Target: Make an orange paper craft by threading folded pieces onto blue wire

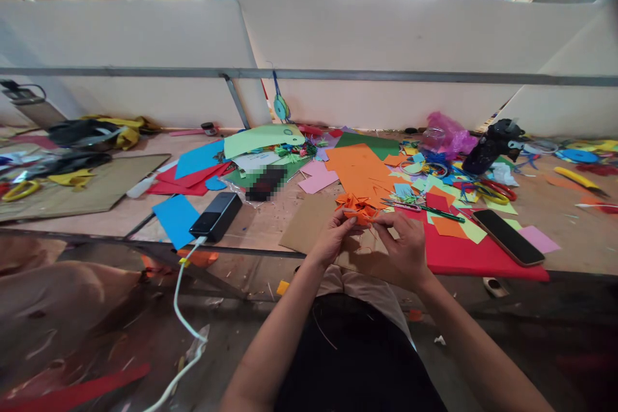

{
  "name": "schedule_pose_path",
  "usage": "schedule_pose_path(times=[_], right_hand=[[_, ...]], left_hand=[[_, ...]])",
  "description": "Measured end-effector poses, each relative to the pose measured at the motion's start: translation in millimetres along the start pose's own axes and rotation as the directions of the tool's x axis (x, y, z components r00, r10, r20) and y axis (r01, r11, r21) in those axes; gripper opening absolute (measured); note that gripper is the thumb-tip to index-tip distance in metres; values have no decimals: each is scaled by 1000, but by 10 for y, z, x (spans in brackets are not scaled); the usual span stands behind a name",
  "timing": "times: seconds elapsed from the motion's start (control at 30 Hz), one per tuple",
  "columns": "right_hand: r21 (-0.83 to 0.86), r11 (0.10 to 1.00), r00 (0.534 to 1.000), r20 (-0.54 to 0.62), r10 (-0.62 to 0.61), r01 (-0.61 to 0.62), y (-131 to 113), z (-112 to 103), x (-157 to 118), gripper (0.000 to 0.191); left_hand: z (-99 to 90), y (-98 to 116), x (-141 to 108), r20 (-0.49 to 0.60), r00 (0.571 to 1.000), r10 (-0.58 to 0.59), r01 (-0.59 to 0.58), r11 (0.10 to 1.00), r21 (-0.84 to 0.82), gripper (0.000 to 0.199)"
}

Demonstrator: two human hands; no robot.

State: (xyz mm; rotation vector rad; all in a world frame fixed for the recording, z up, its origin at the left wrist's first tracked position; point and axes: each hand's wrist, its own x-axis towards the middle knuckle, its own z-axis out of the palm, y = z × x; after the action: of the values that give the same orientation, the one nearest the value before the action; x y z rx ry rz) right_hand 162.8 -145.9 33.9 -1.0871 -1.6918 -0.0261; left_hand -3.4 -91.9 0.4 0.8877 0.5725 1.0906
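Observation:
Both hands meet over the table's front edge around an orange cut-paper piece [360, 207] with many narrow points. My left hand [339, 235] is closed on its left side, thumb on top. My right hand [402, 243] pinches at its right lower side; what lies between those fingertips is too small to make out. Beneath the hands lies brown cardboard [306, 225]. Just behind is a large orange paper sheet [360, 167], and to the right a pair of scissors [403, 205] and a dark green pen [441, 214] rest on paper scraps.
A phone [509, 236] lies on red paper [473, 261] at right. At left stands a black power bank [215, 215] with a white cable [178, 302] hanging off the table. Farther right are a yellow-handled cutter [577, 180], red-handled scissors [499, 190] and a dark glue gun-like object [490, 148].

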Motion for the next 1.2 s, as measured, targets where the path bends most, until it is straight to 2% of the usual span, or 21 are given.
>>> schedule_pose_path(times=[0.1, 0.47, 0.53, 0.7, 0.83, 1.2], right_hand=[[-13, 999, 999, -10, -48, 48, -9, 4, -25, 9], [-7, 997, 997, 36, -74, 74, 15, 8, -63, 10], [22, 998, 997, 45, -55, 54, 17, 1, -56, 9], [80, 993, 992, 100, 77, -85, -9, -16, -14, 7], [103, 988, 987, 123, 105, -118, -13, -19, 17, 9], [101, 995, 991, 132, -13, -1, -25, -4, 4, 15]], left_hand=[[0, -3, -8, 1, 1000, 9, -9, 1000, 9, 46], [-21, -22, -4, 24, 1000, 4, -4, 1000, -7, 46], [-25, -24, -3, 28, 1000, -7, 7, 1000, -24, 46], [-25, -22, -5, 24, 1000, -10, 12, 999, -52, 47], [-22, -28, -7, 26, 1000, -13, 14, 999, -46, 45], [16, 12, -9, -17, 1000, -21, 20, 996, -82, 45]])
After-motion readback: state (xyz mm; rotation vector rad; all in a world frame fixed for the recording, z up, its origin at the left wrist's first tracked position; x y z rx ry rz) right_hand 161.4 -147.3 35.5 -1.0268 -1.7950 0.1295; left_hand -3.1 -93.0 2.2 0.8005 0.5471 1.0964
